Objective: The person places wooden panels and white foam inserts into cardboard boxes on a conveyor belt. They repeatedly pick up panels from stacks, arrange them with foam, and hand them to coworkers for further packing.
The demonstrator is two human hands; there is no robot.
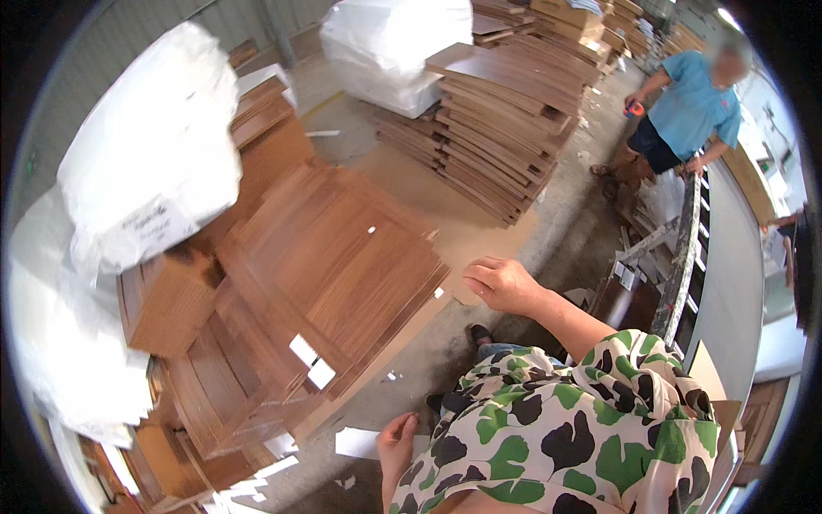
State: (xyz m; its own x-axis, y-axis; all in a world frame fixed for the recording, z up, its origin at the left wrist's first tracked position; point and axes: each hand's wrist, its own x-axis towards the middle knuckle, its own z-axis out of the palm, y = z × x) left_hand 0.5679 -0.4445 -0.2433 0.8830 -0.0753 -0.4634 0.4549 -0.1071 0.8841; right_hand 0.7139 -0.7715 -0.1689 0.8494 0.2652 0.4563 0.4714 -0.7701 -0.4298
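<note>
A stack of brown wooden panels [359, 257] lies in front of me, with two white labels [312, 361] near its lower edge. My right hand [501, 283] hovers just past the stack's right corner, its fingers curled; whether something small is in it cannot be made out. Low in the picture, my left hand [398, 437] hangs beside a white sheet [357, 443], fingers bent and close together. Its palm side is partly hidden. Neither hand touches the panels.
Another tall stack of wooden panels [494, 128] stands beyond. White plastic-wrapped bundles [154, 148] stand at the left. At the right, a co-worker in a blue shirt [697, 96] holds a red and blue object [634, 109] beside a long grey-topped table [729, 244]. Paper scraps [257, 478] litter the floor.
</note>
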